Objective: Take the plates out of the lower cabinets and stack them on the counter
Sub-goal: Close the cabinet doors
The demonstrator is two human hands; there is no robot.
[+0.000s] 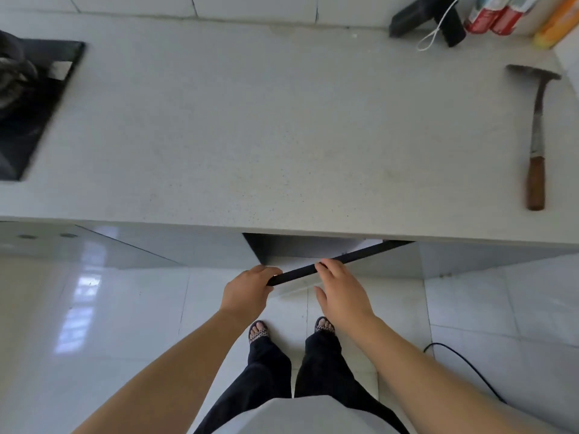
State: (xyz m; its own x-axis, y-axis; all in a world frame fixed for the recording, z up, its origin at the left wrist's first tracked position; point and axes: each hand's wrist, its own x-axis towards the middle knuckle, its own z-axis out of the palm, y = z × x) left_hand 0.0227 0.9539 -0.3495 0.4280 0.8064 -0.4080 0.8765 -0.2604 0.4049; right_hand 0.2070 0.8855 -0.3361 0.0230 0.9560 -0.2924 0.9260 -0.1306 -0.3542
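Hands: 2 | left hand (247, 292) curls fingers round one door edge (354, 256) | right hand (340, 289) fingers spread

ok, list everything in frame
white speckled stone counter: one, white, across upper frame
black glass gas hob: one, black, counter's left end
wooden-handled steel hammer: one, brown-grey, counter's right side
black box with white cord: one, black, rear right
red-and-white cylinders: two, red-white, beside the box
orange-yellow pack: one, orange, far right corner
black-edged white cabinet door: one, white, ajar below counter
black floor cable: one, black, lower right
left hand: one, grips door's top edge
right hand: one, fingers rest on door's edge
sandalled feet: two, on white floor tiles
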